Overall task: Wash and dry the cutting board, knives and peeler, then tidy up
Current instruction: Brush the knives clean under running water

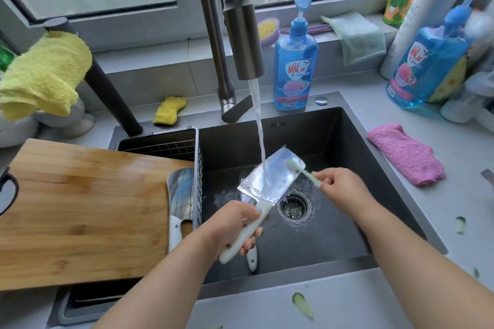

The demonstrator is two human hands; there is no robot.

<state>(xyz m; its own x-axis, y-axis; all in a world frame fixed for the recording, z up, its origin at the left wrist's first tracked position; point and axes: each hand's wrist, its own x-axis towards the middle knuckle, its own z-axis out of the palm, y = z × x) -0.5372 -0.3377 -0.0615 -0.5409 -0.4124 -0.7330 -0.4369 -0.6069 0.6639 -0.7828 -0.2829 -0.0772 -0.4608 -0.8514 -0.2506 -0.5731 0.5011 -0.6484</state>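
- The left hand (235, 224) has its grip curled round the white handle of a cleaver (270, 177) at the frame's centre, blade flat under the tap stream (260, 131), over the sink (347, 141).
- The right hand (339, 185) pinches a pale green toothbrush (302, 169), bristles on the blade's far corner.
- Judgement: scrub away from the edge, keep the blade tilted so water runs off toward the drain (295, 208), and do both faces.
- A second cleaver (181, 195) lies on the cutting board (80, 208) at left; another white handle (251, 259) lies in the sink below.
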